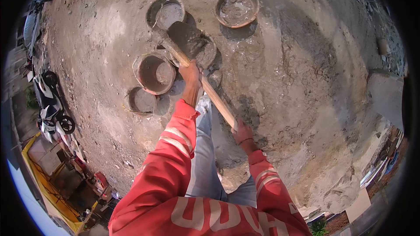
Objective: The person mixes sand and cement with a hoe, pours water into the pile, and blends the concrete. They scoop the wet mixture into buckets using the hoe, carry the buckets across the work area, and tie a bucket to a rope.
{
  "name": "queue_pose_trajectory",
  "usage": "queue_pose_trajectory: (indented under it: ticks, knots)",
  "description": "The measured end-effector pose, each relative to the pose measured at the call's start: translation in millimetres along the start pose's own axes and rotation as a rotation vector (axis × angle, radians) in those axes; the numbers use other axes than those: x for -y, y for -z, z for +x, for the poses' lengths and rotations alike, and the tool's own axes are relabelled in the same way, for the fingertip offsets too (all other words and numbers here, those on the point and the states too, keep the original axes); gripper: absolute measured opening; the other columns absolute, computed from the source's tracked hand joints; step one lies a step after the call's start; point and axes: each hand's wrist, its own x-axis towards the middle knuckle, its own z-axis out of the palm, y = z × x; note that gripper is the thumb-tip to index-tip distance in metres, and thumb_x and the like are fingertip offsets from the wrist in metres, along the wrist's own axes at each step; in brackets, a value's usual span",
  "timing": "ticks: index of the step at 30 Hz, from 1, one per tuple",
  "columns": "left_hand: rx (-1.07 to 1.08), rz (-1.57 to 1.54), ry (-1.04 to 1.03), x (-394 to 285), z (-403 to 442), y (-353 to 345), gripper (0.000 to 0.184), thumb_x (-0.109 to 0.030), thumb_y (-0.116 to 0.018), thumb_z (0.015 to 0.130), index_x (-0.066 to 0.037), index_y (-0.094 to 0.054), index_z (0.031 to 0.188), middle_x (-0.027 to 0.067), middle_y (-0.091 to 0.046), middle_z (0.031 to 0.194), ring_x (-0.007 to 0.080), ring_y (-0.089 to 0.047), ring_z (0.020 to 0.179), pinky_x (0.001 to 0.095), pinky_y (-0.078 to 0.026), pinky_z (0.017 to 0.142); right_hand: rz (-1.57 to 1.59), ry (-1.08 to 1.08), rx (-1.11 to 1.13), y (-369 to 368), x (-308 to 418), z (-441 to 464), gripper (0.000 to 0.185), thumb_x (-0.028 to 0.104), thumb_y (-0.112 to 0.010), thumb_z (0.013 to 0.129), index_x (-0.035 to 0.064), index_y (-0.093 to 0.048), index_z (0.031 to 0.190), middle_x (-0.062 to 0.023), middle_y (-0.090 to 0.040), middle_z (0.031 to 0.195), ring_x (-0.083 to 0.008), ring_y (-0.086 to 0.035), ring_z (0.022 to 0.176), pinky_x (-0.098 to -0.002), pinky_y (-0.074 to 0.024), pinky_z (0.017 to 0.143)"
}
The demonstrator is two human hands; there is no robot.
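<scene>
A wooden handle (214, 97) runs diagonally in front of me, with a mud-coated metal blade (181, 35) at its far end. My left hand (190, 73) is closed round the handle near the blade. Lower down, my right hand (243, 133) grips the handle's near end. The blade is tilted over a bucket (210, 56) that holds wet grey mix, and it hides part of that bucket. Just left of my left hand is an orange-rimmed bucket (139, 71) with some mix at its bottom.
Another bucket (151, 11) is beyond the blade, and a basin of wet mix (256, 11) lies farther right. A small bucket (143, 100) is at the left. Wet mix (271, 87) spreads over the ground on the right. A motorcycle (51, 105) is at the far left.
</scene>
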Motion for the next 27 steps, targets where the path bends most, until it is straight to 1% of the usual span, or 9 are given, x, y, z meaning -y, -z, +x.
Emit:
queue_pose_trajectory:
  ticks: [4, 7, 10, 11, 13, 16, 19, 22, 27]
  knots:
    - [0.216, -0.084, -0.044, -10.4, -17.0, -31.0, 0.014, -0.001, -0.054, 0.088, -0.005, -0.042, 0.094, 0.0046, -0.046, 0.066, 0.0145, -0.048, 0.047, 0.0302, -0.044, 0.040, 0.122, 0.061, -0.081, 14.5, -9.5, -0.5, 0.062, 0.025, -0.072, 0.079, 0.0103, -0.041, 0.131, -0.0227, -0.065, 0.094, -0.0440, -0.062, 0.087, -0.0528, -0.0465, 0.076]
    - [0.356, -0.132, -0.098, 24.3, -66.7, -88.1, 0.017, -0.002, -0.055, 0.089, -0.006, -0.040, 0.096, 0.0049, -0.047, 0.070, 0.0143, -0.048, 0.048, 0.0296, -0.043, 0.040, 0.093, -0.091, -0.066, 51.1, -39.4, -13.1, 0.057, 0.022, -0.071, 0.079, 0.0103, -0.042, 0.127, -0.0226, -0.065, 0.095, -0.0444, -0.061, 0.087, -0.0529, -0.0475, 0.075]
    - [0.410, 0.075, -0.089, 117.0, -140.0, -139.4, 0.021, -0.003, -0.056, 0.090, -0.008, -0.040, 0.103, 0.0053, -0.048, 0.075, 0.0142, -0.048, 0.049, 0.0291, -0.043, 0.040, 0.132, -0.194, 0.007, 93.0, -87.4, -32.4, 0.050, 0.020, -0.070, 0.080, 0.0110, -0.044, 0.122, -0.0222, -0.066, 0.093, -0.0438, -0.062, 0.088, -0.0525, -0.0493, 0.075]
    - [0.352, 0.157, -0.067, 143.5, -172.1, -154.8, 0.015, -0.005, -0.057, 0.091, -0.003, -0.045, 0.101, 0.0058, -0.049, 0.071, 0.0143, -0.048, 0.048, 0.0287, -0.042, 0.039, 0.125, -0.168, -0.068, 94.2, -108.8, -44.5, 0.047, 0.020, -0.070, 0.079, 0.0075, -0.045, 0.117, -0.0220, -0.067, 0.090, -0.0429, -0.063, 0.090, -0.0515, -0.0513, 0.076]
    - [0.449, 0.334, 0.086, 242.2, -173.3, -170.6, 0.012, -0.004, -0.057, 0.088, 0.004, -0.048, 0.089, 0.0092, -0.052, 0.063, 0.0167, -0.052, 0.045, 0.0316, -0.043, 0.038, 0.147, -0.247, -0.081, 75.5, -150.3, -82.7, 0.048, 0.021, -0.072, 0.077, 0.0042, -0.048, 0.115, -0.0225, -0.066, 0.091, -0.0407, -0.065, 0.089, -0.0488, -0.0532, 0.076]
    - [0.593, 0.496, 0.281, 358.1, -233.0, -159.0, 0.013, -0.005, -0.056, 0.086, 0.005, -0.053, 0.078, 0.0127, -0.055, 0.061, 0.0217, -0.054, 0.044, 0.0361, -0.043, 0.038, 0.207, -0.434, -0.055, 66.4, -180.3, -153.6, 0.048, 0.023, -0.075, 0.075, 0.0019, -0.051, 0.111, -0.0206, -0.067, 0.092, -0.0385, -0.066, 0.090, -0.0460, -0.0546, 0.078]
    - [0.662, 0.525, 0.432, 414.1, -294.2, -123.5, 0.015, -0.007, -0.054, 0.087, 0.004, -0.055, 0.076, 0.0130, -0.056, 0.059, 0.0250, -0.056, 0.045, 0.0370, -0.043, 0.038, 0.212, -0.494, -0.028, 63.7, -198.8, -235.7, 0.050, 0.025, -0.075, 0.074, 0.0006, -0.053, 0.112, -0.0210, -0.068, 0.093, -0.0384, -0.066, 0.093, -0.0446, -0.0541, 0.081]
    - [0.708, 0.436, 0.579, 411.1, -330.7, -98.9, 0.012, -0.006, -0.054, 0.087, 0.002, -0.054, 0.078, 0.0115, -0.055, 0.061, 0.0235, -0.055, 0.047, 0.0368, -0.045, 0.042, 0.172, -0.460, 0.094, 104.9, -201.4, -269.0, 0.049, 0.027, -0.074, 0.074, -0.0010, -0.056, 0.111, -0.0219, -0.068, 0.096, -0.0371, -0.067, 0.093, -0.0444, -0.0539, 0.082]
    - [0.835, 0.054, 0.742, 344.2, -337.6, -67.3, 0.007, -0.006, -0.055, 0.086, -0.001, -0.052, 0.082, 0.0089, -0.053, 0.064, 0.0211, -0.054, 0.050, 0.0365, -0.047, 0.048, 0.062, -0.348, 0.172, 155.8, -128.0, -258.7, 0.045, 0.029, -0.070, 0.076, -0.0035, -0.061, 0.107, -0.0234, -0.068, 0.099, -0.0380, -0.066, 0.094, -0.0456, -0.0536, 0.081]
